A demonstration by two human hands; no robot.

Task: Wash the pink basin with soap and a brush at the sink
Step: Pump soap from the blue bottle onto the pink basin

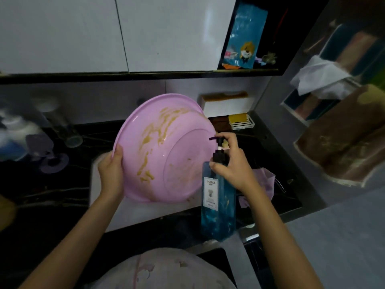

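Observation:
The pink basin (164,147) is tilted up on its edge over the white sink (145,213), its inside facing me and smeared with yellow-brown streaks. My left hand (111,171) grips its left rim, thumb inside. A blue soap bottle (217,199) with a black pump stands at the sink's front right corner. My right hand (231,161) is on the pump, fingers curled over the pump head and thumb at the collar, the nozzle pointing into the basin. No brush shows.
A dark counter surrounds the sink. Purple cups (52,155) and a clear jar lie at the left. A soap dish with a yellow bar (241,120) sits behind, a pink cloth (264,180) at the right. Towels (341,147) hang on the right wall.

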